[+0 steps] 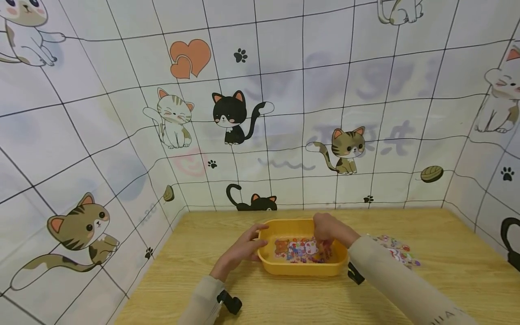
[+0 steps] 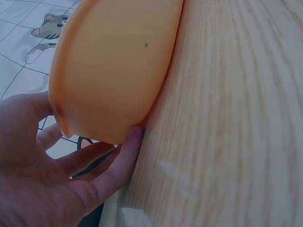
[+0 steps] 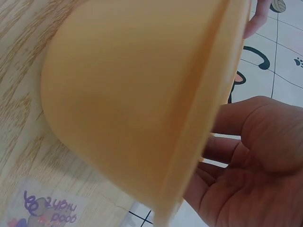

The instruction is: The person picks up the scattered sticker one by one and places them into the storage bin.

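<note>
A yellow plastic basin (image 1: 300, 270) stands on the wooden table, with colourful clear-backed sticker sheets (image 1: 298, 248) lying on its bottom. At its left end my left hand (image 1: 242, 247) holds the basin, fingers spread along the rim and the outer wall. The left wrist view has this hand (image 2: 71, 165) against the basin's end, one fingertip low by the table. My right hand (image 1: 328, 228) reaches down over the far right rim into the basin, fingertips at the stickers. In the right wrist view the wall hides the fingertips of this hand (image 3: 255, 156), so its hold is unclear.
More sticker sheets (image 1: 398, 249) lie on the table (image 1: 272, 300), right of the basin beyond the right forearm. White sheeting with cat drawings (image 1: 284, 104) hangs behind the table and on both sides. A black wrist device (image 1: 230, 302) sits at the left sleeve.
</note>
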A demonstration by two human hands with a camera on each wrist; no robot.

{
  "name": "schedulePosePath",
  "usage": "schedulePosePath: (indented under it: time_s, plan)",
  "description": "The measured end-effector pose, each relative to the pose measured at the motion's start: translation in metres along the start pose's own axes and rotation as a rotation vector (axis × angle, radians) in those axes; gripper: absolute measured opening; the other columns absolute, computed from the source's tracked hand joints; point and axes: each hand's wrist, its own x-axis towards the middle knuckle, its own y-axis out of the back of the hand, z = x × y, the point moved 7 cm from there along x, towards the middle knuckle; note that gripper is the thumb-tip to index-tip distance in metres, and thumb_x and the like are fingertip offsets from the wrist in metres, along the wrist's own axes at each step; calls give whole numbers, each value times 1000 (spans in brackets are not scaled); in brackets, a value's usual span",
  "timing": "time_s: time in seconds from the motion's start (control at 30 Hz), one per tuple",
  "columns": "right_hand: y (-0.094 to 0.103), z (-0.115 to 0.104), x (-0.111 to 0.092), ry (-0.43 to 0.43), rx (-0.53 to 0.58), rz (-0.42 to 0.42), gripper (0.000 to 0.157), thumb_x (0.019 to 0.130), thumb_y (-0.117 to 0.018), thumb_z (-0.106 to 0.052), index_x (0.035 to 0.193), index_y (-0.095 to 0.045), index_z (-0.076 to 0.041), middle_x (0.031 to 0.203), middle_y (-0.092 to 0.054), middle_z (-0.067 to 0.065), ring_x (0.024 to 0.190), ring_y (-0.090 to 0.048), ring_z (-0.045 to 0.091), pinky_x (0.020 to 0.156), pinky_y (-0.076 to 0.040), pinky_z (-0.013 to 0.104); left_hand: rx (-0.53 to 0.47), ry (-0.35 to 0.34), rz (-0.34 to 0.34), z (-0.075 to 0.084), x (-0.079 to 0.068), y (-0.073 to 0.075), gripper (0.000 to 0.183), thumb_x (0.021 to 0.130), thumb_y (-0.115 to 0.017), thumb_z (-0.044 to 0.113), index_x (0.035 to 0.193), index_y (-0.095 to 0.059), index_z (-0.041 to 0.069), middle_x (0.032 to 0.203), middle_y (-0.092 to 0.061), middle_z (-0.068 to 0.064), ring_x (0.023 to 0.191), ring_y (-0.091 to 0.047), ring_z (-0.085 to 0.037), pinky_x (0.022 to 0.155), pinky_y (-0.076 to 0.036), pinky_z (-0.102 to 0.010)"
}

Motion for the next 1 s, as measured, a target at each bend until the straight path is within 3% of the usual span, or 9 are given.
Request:
schedulePosePath:
  time_s: [0.33,0.63,0.83,1.0]
  plan:
    - [-11,6,1,-11,-62,-1,13,87,-65,10,82,-60,-1,66,-63,11,49,-64,17,41,-50,21,7,-1,3,0,2,0,49,104,-60,22,152,-47,23,161,-33,-26,127,-59,-36,76,-67,-41]
    - [-19,7,2,-30,-93,10,12,94,-70,-1,84,-66,1,67,-62,13,46,-64,17,41,-52,22,-8,4,0,-2,0,-1,49,105,-60,23,152,-46,22,162,-32,-25,127,-59,-35,78,-66,-42]
    - [-16,0,-1,33,-122,55,15,93,-71,-3,80,-64,0,65,-59,10,45,-60,16,39,-45,20,0,3,6,-1,0,0,49,105,-60,23,152,-46,22,163,-30,-25,134,-55,-40,78,-66,-42]
    - [-14,-5,-5,42,-133,46,18,93,-71,-3,77,-62,-2,63,-53,7,46,-55,15,39,-38,19,-2,3,6,-2,0,1,49,105,-59,22,152,-47,22,164,-29,-26,138,-51,-43,78,-66,-43]
